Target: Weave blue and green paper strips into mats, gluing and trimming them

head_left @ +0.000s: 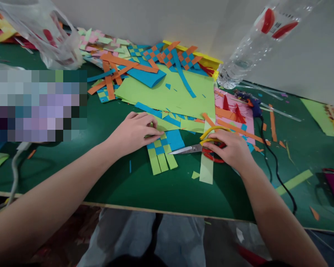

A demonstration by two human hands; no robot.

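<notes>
A small woven piece of blue and green paper (159, 147) lies on the table, its green strips hanging loose toward me and a blue flap (176, 139) sticking out to the right. My left hand (140, 130) grips its upper edge, thumb and fingers brought together there. In my right hand (233, 146) are scissors (191, 149) with one yellow and one red handle. The slim blades point left, their tip beside the loose strips, and look nearly closed. Under the scissors runs a pale green paper strip (206, 172).
Large green sheets (169, 91) lie behind my hands, with orange strips (129, 63) and woven paper fish (167, 55) at the back. A plastic bottle (256, 40) leans against the wall. A blue glue gun (252, 105) with a black cord sits right; a plastic bag (58, 40) stands left.
</notes>
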